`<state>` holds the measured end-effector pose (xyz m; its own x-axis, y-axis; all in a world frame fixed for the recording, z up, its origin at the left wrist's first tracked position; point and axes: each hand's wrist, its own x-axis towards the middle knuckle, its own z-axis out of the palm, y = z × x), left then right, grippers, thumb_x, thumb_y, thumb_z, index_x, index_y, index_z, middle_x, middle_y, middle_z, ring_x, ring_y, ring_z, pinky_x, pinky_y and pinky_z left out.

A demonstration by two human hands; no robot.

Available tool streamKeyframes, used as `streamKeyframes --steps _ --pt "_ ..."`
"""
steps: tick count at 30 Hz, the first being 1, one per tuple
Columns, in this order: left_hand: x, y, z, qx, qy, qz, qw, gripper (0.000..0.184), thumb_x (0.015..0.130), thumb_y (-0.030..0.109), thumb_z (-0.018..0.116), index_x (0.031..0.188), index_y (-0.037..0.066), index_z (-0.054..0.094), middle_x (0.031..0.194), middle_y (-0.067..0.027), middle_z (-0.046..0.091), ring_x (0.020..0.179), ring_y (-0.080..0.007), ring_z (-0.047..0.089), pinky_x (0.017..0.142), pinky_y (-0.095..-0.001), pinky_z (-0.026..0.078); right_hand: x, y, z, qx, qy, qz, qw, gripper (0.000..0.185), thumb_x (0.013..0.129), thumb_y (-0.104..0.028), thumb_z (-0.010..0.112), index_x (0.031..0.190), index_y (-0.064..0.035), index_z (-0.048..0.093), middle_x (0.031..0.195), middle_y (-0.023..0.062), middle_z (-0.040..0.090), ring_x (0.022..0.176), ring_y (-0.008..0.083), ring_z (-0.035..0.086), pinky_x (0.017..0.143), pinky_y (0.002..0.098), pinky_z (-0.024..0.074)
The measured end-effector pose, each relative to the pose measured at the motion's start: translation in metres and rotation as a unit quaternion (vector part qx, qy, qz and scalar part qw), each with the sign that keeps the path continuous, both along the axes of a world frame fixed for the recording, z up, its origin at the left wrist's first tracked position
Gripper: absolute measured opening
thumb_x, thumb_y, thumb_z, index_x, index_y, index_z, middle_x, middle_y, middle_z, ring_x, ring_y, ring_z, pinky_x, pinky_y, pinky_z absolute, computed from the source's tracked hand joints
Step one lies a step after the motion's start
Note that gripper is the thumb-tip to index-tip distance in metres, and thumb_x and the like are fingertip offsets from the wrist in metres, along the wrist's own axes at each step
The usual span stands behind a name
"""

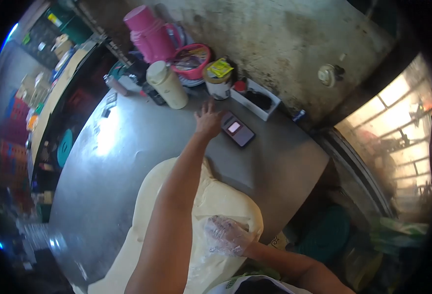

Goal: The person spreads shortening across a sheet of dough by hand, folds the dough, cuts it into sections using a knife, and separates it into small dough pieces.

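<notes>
Left hand beside phone (white box beyond); right hand on dough.

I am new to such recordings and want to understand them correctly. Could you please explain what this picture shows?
There is no machine: a person works with two hands. The one picture comes from a camera on the head, looking forward and down. On the grey, shiny table lies a big, smooth, cream-coloured dough-like mass. The right hand, seemingly covered by thin clear plastic, is on it. The bare left hand, fingers spread, appears to hold nothing; beside it lies a flat rectangular phone-like device. Farther back stands a pink jug.
</notes>
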<state>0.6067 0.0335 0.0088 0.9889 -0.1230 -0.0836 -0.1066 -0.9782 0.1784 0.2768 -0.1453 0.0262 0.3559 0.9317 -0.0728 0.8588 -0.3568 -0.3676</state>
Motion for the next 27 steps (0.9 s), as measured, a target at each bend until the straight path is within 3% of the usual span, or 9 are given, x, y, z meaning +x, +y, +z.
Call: streamKeyframes --steps 4,7,11,14,18,20,24,27 --pt "-0.005 0.015 0.011 -0.032 -0.044 -0.017 0.998 0.057 0.084 0.010 0.059 0.136 0.032 0.056 0.162 -0.0186 0.010 0.147 -0.0442 0.019 0.104 -0.0714 0.030 -0.008 0.000 -0.022 0.004 -0.022 -0.018 1.000 0.067 0.094 -0.053 0.044 0.144 -0.0085 0.044 0.152 0.0192 0.037 0.141 0.0347 0.034 0.116 0.0454 0.0229" --pt "-0.011 0.019 0.022 -0.037 -0.053 -0.026 0.998 0.059 0.084 0.009 0.058 0.138 0.033 0.054 0.162 -0.0190 0.010 0.146 -0.0442 0.021 0.105 -0.0695 0.031 -0.010 0.002 -0.034 0.100 0.119 -0.043 0.987 0.063 0.094 -0.050 0.047 0.139 -0.0067 0.049 0.148 0.0189 0.042 0.139 0.0356 0.036 0.116 0.0462 0.0242" --pt "-0.027 0.030 0.038 -0.052 -0.060 -0.012 0.997 0.066 0.082 0.005 0.057 0.141 0.032 0.050 0.162 -0.0188 0.010 0.146 -0.0446 0.022 0.106 -0.0669 0.033 0.000 0.002 0.002 0.033 -0.016 -0.005 0.999 0.051 0.098 -0.039 0.042 0.135 -0.0046 0.054 0.140 0.0173 0.048 0.134 0.0309 0.040 0.116 0.0415 0.0263" --pt "-0.044 0.039 0.052 -0.062 -0.062 0.005 0.996 0.079 0.076 -0.003 0.055 0.146 0.032 0.044 0.160 -0.0226 0.015 0.144 -0.0432 0.026 0.105 -0.0568 0.038 0.007 0.005 -0.001 0.035 0.067 -0.013 0.997 0.054 0.096 -0.042 0.046 0.133 -0.0031 0.054 0.137 0.0181 0.050 0.131 0.0315 0.044 0.115 0.0412 0.0282" --pt "-0.082 0.066 0.074 -0.105 -0.057 0.007 0.993 0.079 0.077 -0.005 0.052 0.148 0.029 0.041 0.161 -0.0212 0.009 0.144 -0.0445 0.027 0.106 -0.0563 0.039 0.006 0.010 -0.004 0.082 0.113 -0.071 0.988 0.059 0.092 -0.047 0.053 0.129 -0.0013 0.056 0.133 0.0191 0.054 0.127 0.0322 0.048 0.111 0.0426 0.0328" --pt "-0.118 0.083 0.084 -0.147 -0.075 0.014 0.986 0.080 0.078 -0.007 0.051 0.149 0.027 0.040 0.161 -0.0220 0.010 0.142 -0.0449 0.029 0.107 -0.0529 0.040 -0.002 0.009 -0.007 0.100 0.111 -0.096 0.984 0.061 0.090 -0.049 0.055 0.127 -0.0008 0.057 0.131 0.0194 0.055 0.126 0.0325 0.049 0.110 0.0433 0.0347" --pt "-0.234 0.129 0.108 -0.268 -0.104 0.060 0.956 0.077 0.081 -0.013 0.048 0.150 0.022 0.038 0.159 -0.0236 0.016 0.141 -0.0449 0.031 0.107 -0.0472 0.042 -0.025 0.014 -0.029 0.034 -0.032 -0.170 0.984 0.064 0.088 -0.050 0.058 0.129 -0.0003 0.055 0.132 0.0196 0.055 0.127 0.0314 0.050 0.107 0.0432 0.0379" --pt "-0.351 0.166 0.116 -0.260 -0.162 0.087 0.948 0.072 0.084 -0.013 0.052 0.149 0.016 0.039 0.159 -0.0171 0.022 0.140 -0.0379 0.036 0.106 -0.0444 0.043 -0.035 0.020 -0.047 -0.140 -0.061 -0.157 0.976 0.063 0.084 -0.039 0.058 0.133 0.0007 0.052 0.128 0.0191 0.057 0.122 0.0334 0.053 0.108 0.0463 0.0371"
